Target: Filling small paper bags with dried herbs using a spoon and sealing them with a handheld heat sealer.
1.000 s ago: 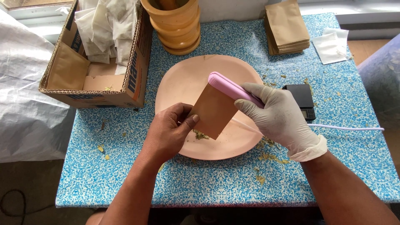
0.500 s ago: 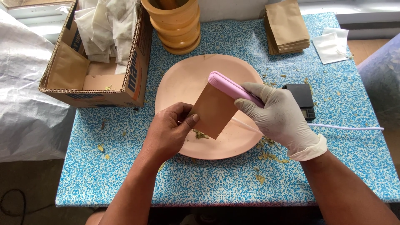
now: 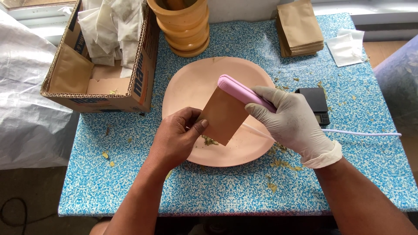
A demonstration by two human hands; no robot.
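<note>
- Fingers of the left hand (image 3: 176,137) are curled shut around the lower left edge of the brown paper pouch (image 3: 223,116), thumb on the near face, other fingers hidden behind it.
- Gloved right hand (image 3: 291,122) is wrapped tight around the pink heat sealer (image 3: 244,93); its blades sit clamped across the pouch's top edge, just above the left fingertips.
- Pouch hangs tilted over the pink plate (image 3: 198,82), not touching it as far as I can tell.
- Risk: left thumb sits near the clamp line. If the pouch slides up, bare skin could meet the hot blade. That hand has no glove.
- Risk: pouch is angled. If the blades do not cover the full width, one corner probably stays open and the contents leak.
- Risk: leaf bits (image 3: 210,141) lie on the plate just below the left fingers. Any caught in the pouch mouth would likely spoil the seal.
- Risk: white cord (image 3: 361,133) trails right of the gloved wrist, past the black scale (image 3: 315,103). A pull on it could drag the scale or jerk the sealer off line.
- Risk: holding too long would likely scorch the paper; I cannot tell the temperature from this view.
- Beyond the fingertips: cardboard box (image 3: 65,72) of white bags, orange pots (image 3: 183,28), stack of brown pouches (image 3: 299,28), all well apart from the clamp.
</note>
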